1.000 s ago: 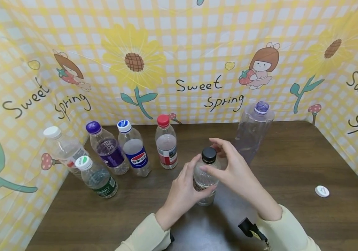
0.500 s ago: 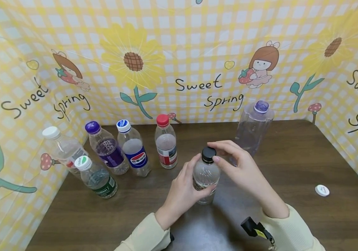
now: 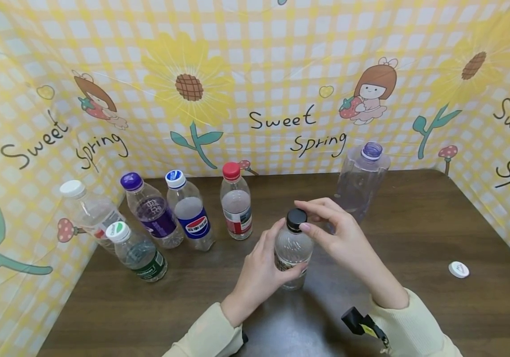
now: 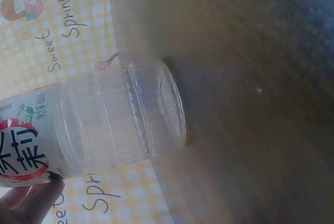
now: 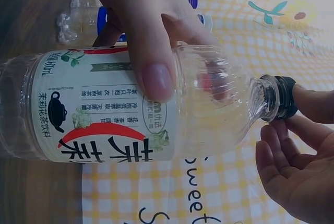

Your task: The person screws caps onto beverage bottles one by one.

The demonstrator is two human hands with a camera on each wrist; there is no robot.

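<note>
A transparent tea bottle stands upright on the table in the head view, topped by a black cap. My left hand grips its body, thumb on the near side. With thumb and fingertips my right hand pinches the cap. The right wrist view shows the label with the left thumb pressed on it, and the right hand at the cap. From the left wrist, the bottle's ribbed lower part is seen near the table, with a fingertip at the label's edge.
At left stand several capped bottles: white-capped, green-labelled, purple-capped, Pepsi. A red-capped bottle is farther back. A capless purple-tinted bottle stands behind my right hand. One white cap lies at right.
My right hand has risen from the bottle's shoulder to the black cap, its thumb now against the cap. The left hand keeps its grip, and the bottle stays nearly in place.
</note>
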